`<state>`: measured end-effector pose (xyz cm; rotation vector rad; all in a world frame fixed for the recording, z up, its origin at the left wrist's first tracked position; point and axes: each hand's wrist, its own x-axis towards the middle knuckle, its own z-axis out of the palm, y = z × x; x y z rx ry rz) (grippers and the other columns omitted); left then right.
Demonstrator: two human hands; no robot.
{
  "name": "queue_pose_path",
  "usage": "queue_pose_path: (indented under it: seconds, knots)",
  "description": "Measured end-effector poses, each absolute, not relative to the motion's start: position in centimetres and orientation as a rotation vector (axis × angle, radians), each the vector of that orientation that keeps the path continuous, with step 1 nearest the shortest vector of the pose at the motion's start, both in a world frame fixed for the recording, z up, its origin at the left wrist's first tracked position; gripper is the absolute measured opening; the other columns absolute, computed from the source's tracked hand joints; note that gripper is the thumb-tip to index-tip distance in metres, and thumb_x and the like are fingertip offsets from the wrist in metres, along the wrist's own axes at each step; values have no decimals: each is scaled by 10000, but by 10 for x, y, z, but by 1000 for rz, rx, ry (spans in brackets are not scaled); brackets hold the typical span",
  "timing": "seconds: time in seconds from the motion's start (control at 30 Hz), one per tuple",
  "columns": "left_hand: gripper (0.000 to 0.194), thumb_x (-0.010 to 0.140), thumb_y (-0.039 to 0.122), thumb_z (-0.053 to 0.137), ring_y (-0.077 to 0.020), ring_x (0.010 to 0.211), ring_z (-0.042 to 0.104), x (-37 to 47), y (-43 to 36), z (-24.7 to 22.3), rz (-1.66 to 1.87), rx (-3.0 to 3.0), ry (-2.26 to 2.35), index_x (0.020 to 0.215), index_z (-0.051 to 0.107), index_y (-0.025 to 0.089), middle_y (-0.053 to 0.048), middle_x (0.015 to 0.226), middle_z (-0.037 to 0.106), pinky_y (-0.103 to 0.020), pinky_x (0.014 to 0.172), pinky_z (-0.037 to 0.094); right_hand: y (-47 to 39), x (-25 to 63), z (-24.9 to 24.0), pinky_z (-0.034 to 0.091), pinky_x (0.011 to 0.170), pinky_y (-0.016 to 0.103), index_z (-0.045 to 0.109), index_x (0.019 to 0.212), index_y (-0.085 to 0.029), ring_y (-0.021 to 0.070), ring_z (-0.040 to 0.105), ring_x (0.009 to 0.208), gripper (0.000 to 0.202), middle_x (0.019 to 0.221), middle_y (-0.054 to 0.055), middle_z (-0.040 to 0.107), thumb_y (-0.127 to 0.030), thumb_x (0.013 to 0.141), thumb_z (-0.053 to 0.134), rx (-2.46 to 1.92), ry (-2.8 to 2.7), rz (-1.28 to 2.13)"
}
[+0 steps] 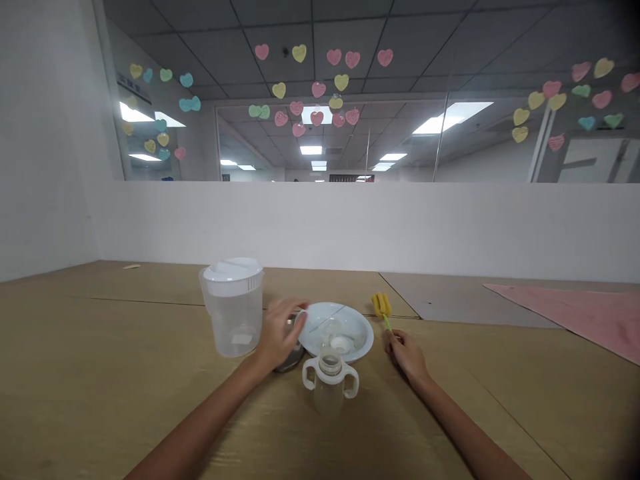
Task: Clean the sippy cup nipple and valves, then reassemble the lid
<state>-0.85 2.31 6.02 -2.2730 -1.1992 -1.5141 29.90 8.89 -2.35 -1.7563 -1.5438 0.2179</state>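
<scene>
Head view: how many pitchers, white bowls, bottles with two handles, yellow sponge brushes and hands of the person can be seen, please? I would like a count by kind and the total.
Pitcher: 1
White bowl: 1
Two-handled bottle: 1
Yellow sponge brush: 1
Hands: 2 (left hand, right hand)
Total: 6

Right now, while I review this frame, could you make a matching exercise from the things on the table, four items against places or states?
1. pitcher
2. two-handled bottle
3. brush
4. dish

A. gripped in the right hand
B. small parts lying in it
C. lidded, leftmost of the four
D. open-topped, nearest the camera

Pairs: 1-C, 2-D, 3-A, 4-B
</scene>
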Motion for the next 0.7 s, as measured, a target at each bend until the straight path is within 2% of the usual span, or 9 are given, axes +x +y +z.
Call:
queue_pose_path:
  seconds: [0.07,0.1,0.2,0.3,0.43,0.6,0.67,0.7]
  knots:
    - [236,878,261,409,-175,988,526,17,35,65,-1184,-2548,-1217,991,613,230,-36,992,617,-328,918,381,88,298,-24,360,447,214,621,909,-155,142,559,480,434,610,25,635,-429,833,293,-1714,-1525,320]
    - [233,861,239,432,-183,1021,510,29,43,66,-1051,-2598,-1234,967,640,235,-41,1038,608,-341,933,367,87,297,-23,364,451,216,618,914,-154,145,562,488,434,619,28,637,-431,830,294,-1699,-1519,348]
    - [241,804,251,522,-242,1207,363,56,69,58,-760,-2642,-1324,1004,656,260,-68,1294,445,-408,996,289,86,296,-23,374,462,219,614,920,-159,150,572,509,430,621,26,636,-432,828,295,-1699,-1523,332]
    - [205,725,307,629,-299,1243,314,70,86,49,-615,-2690,-1412,918,691,277,-77,1325,418,-481,1004,241,84,295,-23,386,476,223,614,931,-160,160,584,541,431,611,25,631,-437,831,299,-1701,-1526,329]
    - [65,708,268,652,-293,1214,352,73,88,47,-682,-2629,-1461,734,712,268,-56,1211,538,-532,1003,183,78,290,-19,415,534,245,595,1024,-159,189,607,649,469,704,47,652,-461,847,284,-1692,-1465,267]
    - [125,777,282,575,-290,1142,411,62,79,68,-851,-2464,-1581,772,699,266,-48,1071,619,-597,981,131,62,276,-8,435,777,272,539,1179,-189,204,568,965,462,1079,68,614,-448,872,312,-1463,-1506,-3]
    - [167,805,290,528,-286,1111,440,57,74,82,-904,-2417,-1608,819,687,243,-64,1041,631,-575,983,162,56,270,-6,418,821,251,549,1178,-178,184,560,972,441,1098,73,603,-421,884,326,-1319,-1569,-103]
    - [191,820,286,498,-276,1075,473,54,71,89,-924,-2405,-1612,850,676,225,-74,1011,640,-546,983,195,54,267,-5,420,805,242,556,1174,-176,173,575,912,435,1041,76,622,-413,890,328,-1281,-1603,-147]
